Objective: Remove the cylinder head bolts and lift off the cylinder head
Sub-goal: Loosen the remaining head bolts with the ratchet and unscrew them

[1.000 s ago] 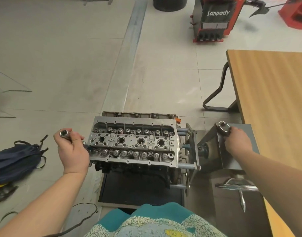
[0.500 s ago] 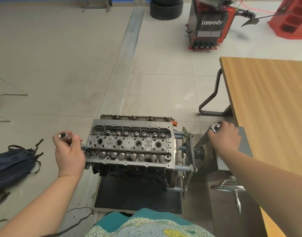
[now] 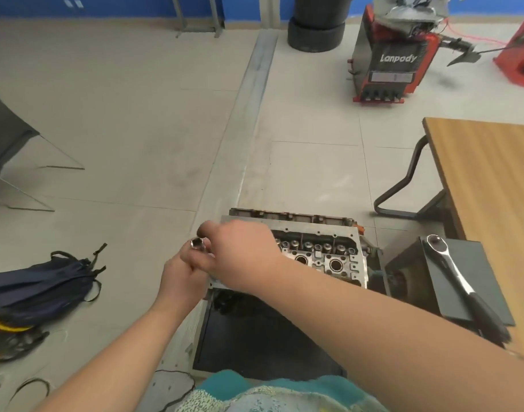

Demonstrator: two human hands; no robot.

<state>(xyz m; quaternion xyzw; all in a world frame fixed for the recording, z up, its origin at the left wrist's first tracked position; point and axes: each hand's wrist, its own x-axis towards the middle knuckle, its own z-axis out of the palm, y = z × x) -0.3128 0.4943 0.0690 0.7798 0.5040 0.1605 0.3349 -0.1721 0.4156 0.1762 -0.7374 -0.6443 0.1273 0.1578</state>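
One cylinder head [image 3: 320, 257] sat on engine stand [image 3: 266, 337], valve gear facing up; two spark plug wells visible, rest hidden behind arms. Left hand [image 3: 180, 278] gripped one socket extension [image 3: 197, 243] at head's left end, fingers curled round it. Right hand [image 3: 243, 254] crossed over, touching socket top; its grip width could not be told. One ratchet wrench [image 3: 451, 269] lay on grey box [image 3: 463, 281] beside table [image 3: 489, 185] edge, untouched. One backpack [image 3: 38, 286] on floor, well left.

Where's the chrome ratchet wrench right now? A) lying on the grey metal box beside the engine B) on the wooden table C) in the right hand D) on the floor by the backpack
A: the chrome ratchet wrench with black handle lies untouched on the grey metal box; both hands are over at the engine's left end.
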